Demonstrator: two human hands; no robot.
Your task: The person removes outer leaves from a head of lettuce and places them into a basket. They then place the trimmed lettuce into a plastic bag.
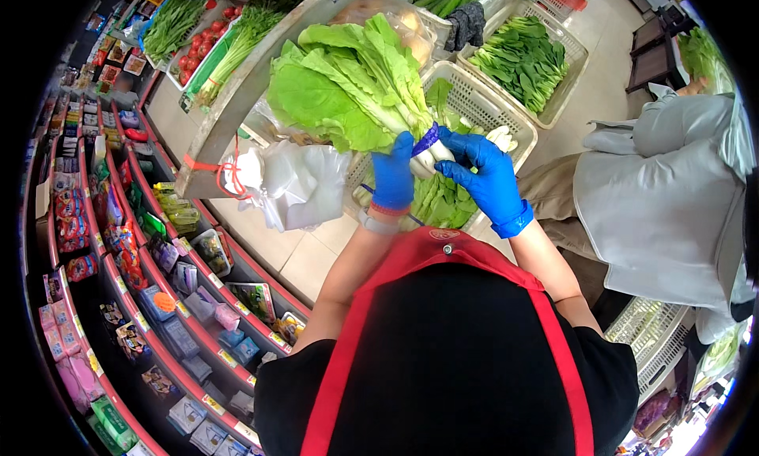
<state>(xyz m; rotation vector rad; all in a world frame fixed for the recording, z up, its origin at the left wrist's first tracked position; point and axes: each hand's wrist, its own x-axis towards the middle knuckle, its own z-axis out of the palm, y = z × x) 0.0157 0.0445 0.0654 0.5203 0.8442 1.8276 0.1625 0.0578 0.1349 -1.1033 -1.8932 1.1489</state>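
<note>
A bunch of leafy greens (350, 88) with pale stems is held up in front of me, its leaves pointing to the upper left. Purple tape (426, 139) wraps the stems near their white ends. My left hand (394, 174), in a blue glove, grips the bunch just below the leaves. My right hand (483, 171), also gloved in blue, has its thumb and fingers at the taped stem ends. Beneath both hands stands a cream plastic crate (525, 137) with more of these greens in it, partly hidden by my hands and the bunch.
Left of the crate, clear plastic bags (305, 183) hang from a metal table edge (216, 130) by red string. A second crate (575, 71) holds dark green vegetables. A person in a grey garment (658, 201) stands at the right. Stocked shelves (160, 290) curve along the left.
</note>
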